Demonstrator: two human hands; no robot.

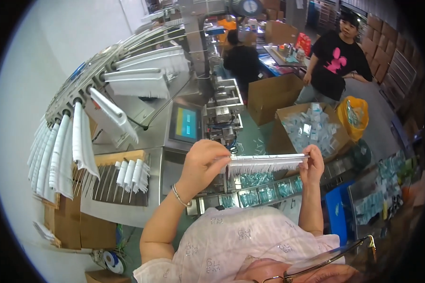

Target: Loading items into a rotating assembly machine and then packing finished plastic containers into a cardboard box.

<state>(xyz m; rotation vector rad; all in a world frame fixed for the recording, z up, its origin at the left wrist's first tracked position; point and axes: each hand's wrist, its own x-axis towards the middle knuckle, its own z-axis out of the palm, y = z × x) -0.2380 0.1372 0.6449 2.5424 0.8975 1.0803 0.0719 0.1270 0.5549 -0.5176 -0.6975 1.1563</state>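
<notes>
Holds a fringed white strip on a thin rod (pixel 267 163) crosswise in front of the chest, stretched between both hands. Clamps the left end with the grip of the left hand (pixel 204 162), pinched between thumb and fingers; clamps the right end with the grip of the right hand (pixel 312 166), fingertips bent onto the rod. Wears a bracelet (pixel 178 195) on the left wrist. Shows, below the strip, a row of compartments filled with teal packets (pixel 267 194). Has, to the left, a round metal rack (pixel 87 80) hung with white pleated sheets (pixel 137 85), and under that a metal tabletop (pixel 123 207) bearing rods and short white rolls (pixel 136 173). Includes, just beyond the left hand, a lit screen (pixel 186 122). Includes, farther off, an open carton of clear packets (pixel 311 127), beside a yellow bag (pixel 354 115), and a standing co-worker (pixel 337 61) behind these. Cannot tell what the packets contain.
</notes>
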